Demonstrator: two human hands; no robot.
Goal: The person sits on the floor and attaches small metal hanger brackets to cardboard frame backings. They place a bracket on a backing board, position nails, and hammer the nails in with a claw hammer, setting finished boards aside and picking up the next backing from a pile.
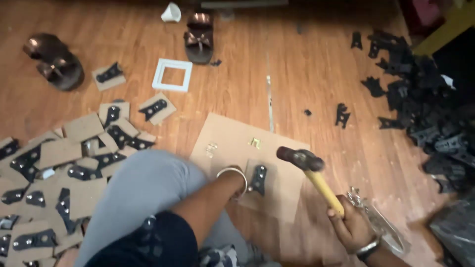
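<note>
My right hand point(352, 225) grips the yellow handle of a hammer point(307, 167), whose dark head hangs just right of a small cardboard card point(269, 190) bearing a black metal piece point(258, 179). My left hand point(236, 184), a silver bangle on its wrist, rests at that card's left edge and is mostly hidden behind the wrist. The card lies on a larger cardboard sheet point(232, 138) on the wooden floor. Small shiny metal bits point(255, 143) lie on the sheet.
Several cards with black pieces are heaped at the left point(54, 183). A pile of loose black pieces point(425, 113) fills the right. Two brown sandals point(54, 62) point(199, 37), a white square frame point(172, 75) and a clear plastic bag point(381, 225) lie around. My knee point(148, 193) is in front.
</note>
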